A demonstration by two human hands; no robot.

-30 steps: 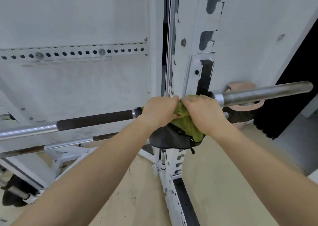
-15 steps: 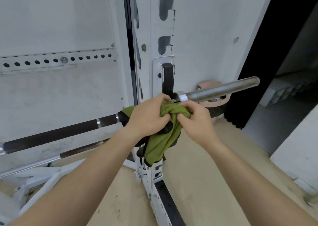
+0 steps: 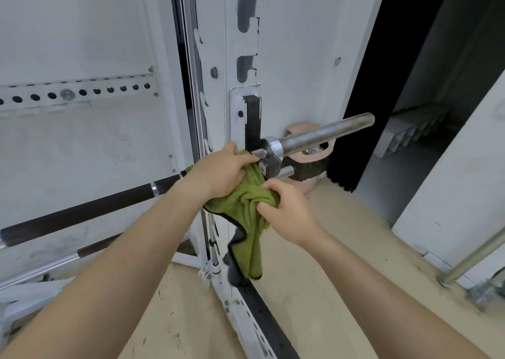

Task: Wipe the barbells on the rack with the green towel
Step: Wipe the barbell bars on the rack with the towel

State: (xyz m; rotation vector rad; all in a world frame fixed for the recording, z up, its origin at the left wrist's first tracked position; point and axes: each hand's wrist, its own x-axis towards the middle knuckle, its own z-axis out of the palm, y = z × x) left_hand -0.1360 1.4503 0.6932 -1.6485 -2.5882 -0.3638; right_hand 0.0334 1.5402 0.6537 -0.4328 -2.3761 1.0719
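Far left, a perforated white metal strip (image 3: 79, 92) w/ a row of round holes is bolted to the white wall (image 3: 82, 145); its left end is cut off by the frame edge. Below it, the dark knurled steel barbell (image 3: 82, 211) slants up toward the right, left end also cut off. A second, thinner bar w/ chrome and brown sections (image 3: 54, 263) lies lower and nearer, blurred, its ends not visible.

At centre, the white steel rack upright (image 3: 216, 58) w/ black notches runs top to bottom. The left hand (image 3: 218, 171) is closed over the upper barbell right at the upright, fingers wrapped down on the olive-green towel w/ dark edging (image 3: 246, 216), which covers the shaft there; the shaft under the hand and the hook holding it are hidden. The towel bunches between both hands, and its loose end hangs down in front of the upright.

The right hand (image 3: 284, 211) is nearer and lower, fingers curled tight, pinching a fold of the towel; thumb tip is buried in cloth.

Right of the hands, the bare grey barbell sleeve (image 3: 322, 134) sticks out toward a dark doorway (image 3: 404, 85). A tan rounded object (image 3: 306, 129) behind the sleeve is partly blocked, can't tell what it is. Far right, a grey pipe (image 3: 475, 257) is blurred and cut off.
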